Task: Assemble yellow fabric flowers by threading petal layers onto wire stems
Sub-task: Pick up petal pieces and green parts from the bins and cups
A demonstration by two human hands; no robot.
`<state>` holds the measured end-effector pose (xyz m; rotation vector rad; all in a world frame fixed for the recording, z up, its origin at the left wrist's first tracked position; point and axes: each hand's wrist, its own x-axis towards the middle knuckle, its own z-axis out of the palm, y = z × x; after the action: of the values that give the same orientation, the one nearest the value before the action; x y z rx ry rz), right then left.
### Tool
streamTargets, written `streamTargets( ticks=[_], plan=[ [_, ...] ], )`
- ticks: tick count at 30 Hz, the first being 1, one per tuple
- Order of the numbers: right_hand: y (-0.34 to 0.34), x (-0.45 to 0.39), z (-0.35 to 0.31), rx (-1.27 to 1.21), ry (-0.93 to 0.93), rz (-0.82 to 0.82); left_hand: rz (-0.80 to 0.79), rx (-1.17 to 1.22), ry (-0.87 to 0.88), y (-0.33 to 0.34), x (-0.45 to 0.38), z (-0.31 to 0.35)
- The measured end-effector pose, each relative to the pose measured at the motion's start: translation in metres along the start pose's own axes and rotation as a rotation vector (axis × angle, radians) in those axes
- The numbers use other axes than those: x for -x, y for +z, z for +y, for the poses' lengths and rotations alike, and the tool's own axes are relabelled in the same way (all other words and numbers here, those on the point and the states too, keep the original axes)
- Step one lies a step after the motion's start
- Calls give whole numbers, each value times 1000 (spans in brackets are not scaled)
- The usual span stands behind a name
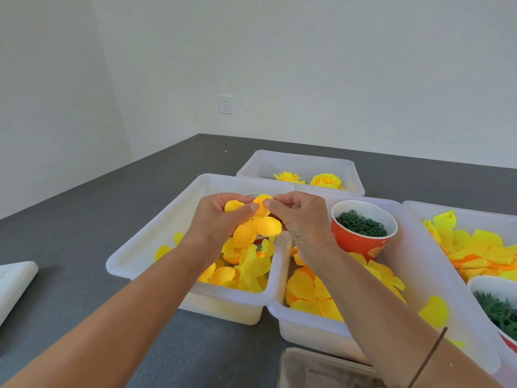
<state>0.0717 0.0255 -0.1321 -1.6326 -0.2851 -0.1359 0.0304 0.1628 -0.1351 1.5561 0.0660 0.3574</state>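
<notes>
Here, held up over the near-left bin (145, 247): a yellow petal layer (256, 225), pinched at its upper lobe between left hand (221, 222) and right hand (305, 222). Curled round the layer from the left, the left hand's fingers, thumb pressed on the fabric; closed on the same lobe from the right, the right hand's thumb and forefinger. Heaped loose in that bin below the hands, more yellow petals (246, 270). Just beside it on the right, touching, a second white bin (313, 322) with larger petals (310, 292) and a red paper cup (363, 229) full of small green rings (361, 224). Farther back, a third bin (302, 161) with two finished yellow flowers (326, 181). At far right, a fourth bin (447, 208) piled with petals, plus another cup of green parts (498, 309). Under everything, a dark grey table (70, 219); at its left edge, a white flat object (14, 284), cropped. Near the right forearm, a thin dark stick (428, 357), use unclear.
</notes>
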Motion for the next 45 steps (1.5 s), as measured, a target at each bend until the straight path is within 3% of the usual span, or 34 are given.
streamTargets(
  ticks=[5, 10, 17, 21, 23, 28, 34, 45],
  plan=[
    [-1, 6, -5, 260, -113, -25, 76, -130, 116, 3, 1, 0],
    [1, 6, -4, 459, -221, -95, 117, -160, 79, 1, 2, 0],
    [-1, -1, 3, 213, -138, -122, -64, 203, -140, -6, 1, 5],
    [1, -1, 6, 223, -144, -113, 62, -274, 79, 1, 1, -2],
    [3, -1, 6, 270, -164, -79, 114, -380, 153, 4, 0, -4],
    [1, -1, 3, 265, -159, 57, 64, -260, 147, 4, 0, -5],
    [2, 4, 1, 307, -243, -13, 112, -274, 171, 3, -1, -7],
    [1, 2, 0, 36, -91, -104, 35, -135, 113, 4, 4, -1]
  ],
)
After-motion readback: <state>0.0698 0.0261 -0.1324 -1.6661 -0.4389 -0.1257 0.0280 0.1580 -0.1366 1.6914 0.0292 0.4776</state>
